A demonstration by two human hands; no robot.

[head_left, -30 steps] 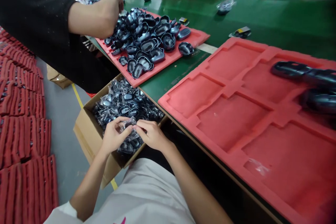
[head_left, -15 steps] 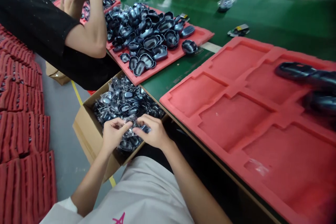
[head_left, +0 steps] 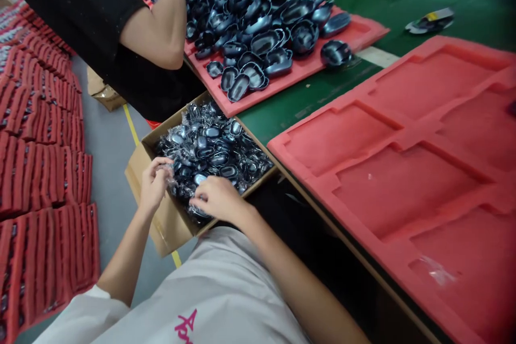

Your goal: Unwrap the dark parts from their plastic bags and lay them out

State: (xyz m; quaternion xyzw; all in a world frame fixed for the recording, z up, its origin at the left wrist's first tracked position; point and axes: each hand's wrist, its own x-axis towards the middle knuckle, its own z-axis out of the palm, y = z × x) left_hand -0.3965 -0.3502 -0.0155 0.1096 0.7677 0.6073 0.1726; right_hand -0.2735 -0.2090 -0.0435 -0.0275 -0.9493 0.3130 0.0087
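My left hand (head_left: 155, 183) is at the near left edge of an open cardboard box (head_left: 176, 229), its fingers pinched on a crumpled clear plastic wrapper (head_left: 168, 174). My right hand (head_left: 215, 197) hangs over the box's near side with its fingers curled together; whatever they hold, if anything, is hidden. A heap of dark blue glossy shells in clear plastic (head_left: 217, 157) fills the box. Beyond it, unwrapped dark shells (head_left: 264, 40) lie piled on a red foam tray (head_left: 278, 86).
At the right, a red foam tray (head_left: 435, 169) with recesses lies along the green table (head_left: 278, 113). Another person's arm (head_left: 161, 37) reaches in at upper left. Stacked red trays (head_left: 52, 258) stand on the floor at left. Wrapped pieces lie on the far table.
My hands have moved apart, the left one outward to the box's left edge with the wrapper. The view has shifted, and the dark objects on the right tray are almost out of view.
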